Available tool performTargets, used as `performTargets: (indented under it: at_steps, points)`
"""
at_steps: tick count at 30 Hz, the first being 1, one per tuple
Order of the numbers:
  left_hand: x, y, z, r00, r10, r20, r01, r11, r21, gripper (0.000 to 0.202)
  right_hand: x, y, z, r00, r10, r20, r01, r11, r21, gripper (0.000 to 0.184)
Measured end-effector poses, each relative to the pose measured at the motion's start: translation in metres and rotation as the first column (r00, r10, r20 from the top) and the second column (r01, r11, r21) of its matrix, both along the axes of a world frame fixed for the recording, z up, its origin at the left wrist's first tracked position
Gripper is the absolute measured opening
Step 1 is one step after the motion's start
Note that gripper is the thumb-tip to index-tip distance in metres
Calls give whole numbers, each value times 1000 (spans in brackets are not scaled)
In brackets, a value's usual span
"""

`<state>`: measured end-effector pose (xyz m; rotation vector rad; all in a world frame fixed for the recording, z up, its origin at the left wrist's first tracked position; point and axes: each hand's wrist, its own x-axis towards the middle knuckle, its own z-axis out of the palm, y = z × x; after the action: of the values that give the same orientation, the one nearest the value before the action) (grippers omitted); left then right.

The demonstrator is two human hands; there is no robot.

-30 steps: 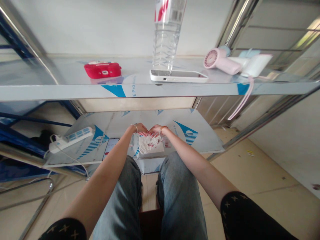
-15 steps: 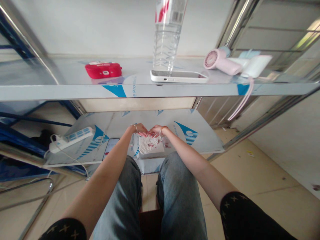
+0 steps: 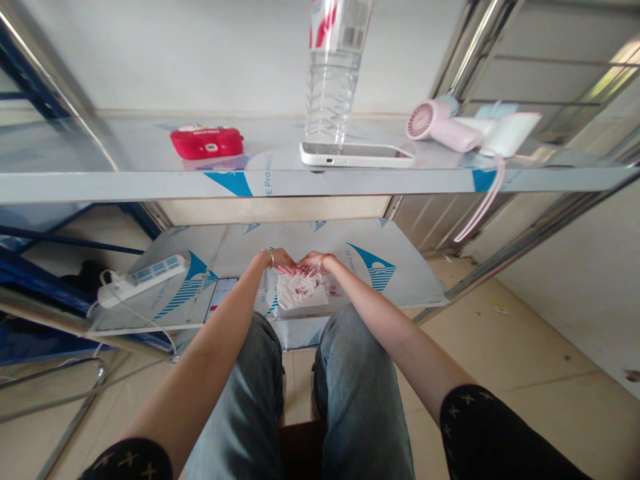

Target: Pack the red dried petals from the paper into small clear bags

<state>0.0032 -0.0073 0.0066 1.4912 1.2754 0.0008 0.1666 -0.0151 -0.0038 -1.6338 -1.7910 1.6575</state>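
While the left hand [image 3: 281, 260] and right hand [image 3: 313, 261] are meeting fingertip to fingertip, a crinkled white packet [image 3: 301, 293] is lying on the lower shelf [image 3: 400, 280] just beneath both grips, touching the fingers; whether either grip is clamping it cannot be told.

Water bottle [image 3: 334, 80] cut off at top edge; white packet [image 3: 301, 291]'s print too small.

Left hand [image 3: 281, 259] and right hand [image 3: 313, 261] meet at the far edge of a white packet [image 3: 301, 292] on the lower shelf [image 3: 415, 283]. On the shelf above, a phone [image 3: 356, 153] lies before a bottle [image 3: 333, 87].
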Motion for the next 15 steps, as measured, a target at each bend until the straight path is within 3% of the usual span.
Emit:
performTargets:
  at_steps: [15]
  points:
    - [-2,4,-8,999,-31,-8,31,999,20,28,1,8,-11,999,28,21,-28,999,15,32]
